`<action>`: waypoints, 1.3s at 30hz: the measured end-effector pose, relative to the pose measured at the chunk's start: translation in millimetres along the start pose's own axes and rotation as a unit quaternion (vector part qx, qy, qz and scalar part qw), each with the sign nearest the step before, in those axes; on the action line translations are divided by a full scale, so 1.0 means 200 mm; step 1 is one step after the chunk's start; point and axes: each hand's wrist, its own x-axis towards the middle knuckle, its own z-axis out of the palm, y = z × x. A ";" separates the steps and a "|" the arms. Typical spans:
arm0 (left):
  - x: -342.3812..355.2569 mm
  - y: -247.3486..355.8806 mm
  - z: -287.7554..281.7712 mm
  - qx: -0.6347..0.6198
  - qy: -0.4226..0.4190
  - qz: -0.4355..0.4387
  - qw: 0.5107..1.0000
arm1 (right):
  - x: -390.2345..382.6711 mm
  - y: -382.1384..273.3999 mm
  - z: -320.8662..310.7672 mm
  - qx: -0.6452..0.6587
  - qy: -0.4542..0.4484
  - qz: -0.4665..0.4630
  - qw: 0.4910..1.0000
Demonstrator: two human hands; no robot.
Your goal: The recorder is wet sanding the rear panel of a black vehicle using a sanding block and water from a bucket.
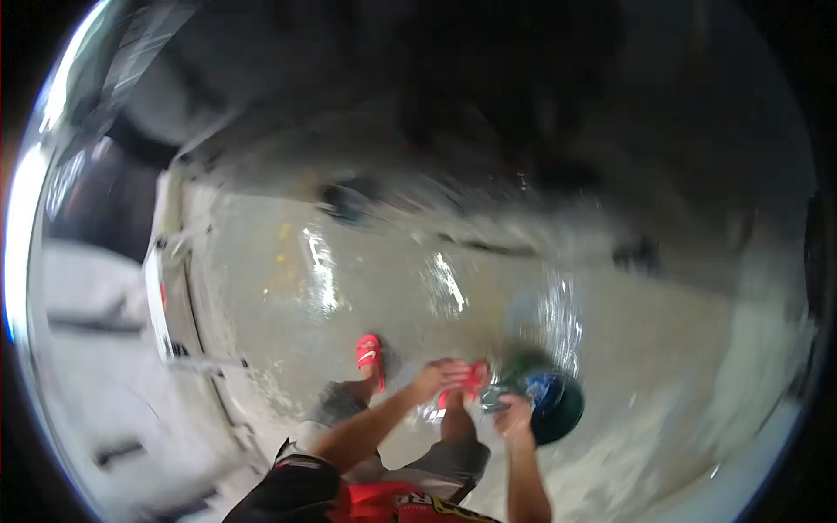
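The picture is blurred by motion. The left hand reaches forward over the wet concrete floor, its fingers next to a red slide sandal; whether they are clamped on it I cannot tell. The right hand has its fingers closed on the rim of a dark green bucket at its 2 o'clock. Another red slide sandal sits at 10 o'clock of the left hand.

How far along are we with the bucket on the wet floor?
Done: the floor already shines wet over a wide stretch. In hand: the right hand is at the rim of the dark green bucket, the left hand reaches toward it just above the knee. The picture is blurred, so neither grip is clear. Left: I cannot tell; the bucket's contents don't show.
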 end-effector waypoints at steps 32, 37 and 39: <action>-0.34 0.05 -1.33 -0.384 0.321 0.182 0.846 | -0.28 0.74 4.39 -0.649 0.063 -0.629 -0.423; -0.17 0.11 -1.40 -0.356 0.385 0.206 0.826 | -0.42 0.40 4.13 -0.694 0.089 -0.571 -0.429; -0.13 0.14 -1.43 -0.340 0.382 0.216 0.832 | -0.41 0.73 4.55 -0.628 0.050 -0.624 -0.463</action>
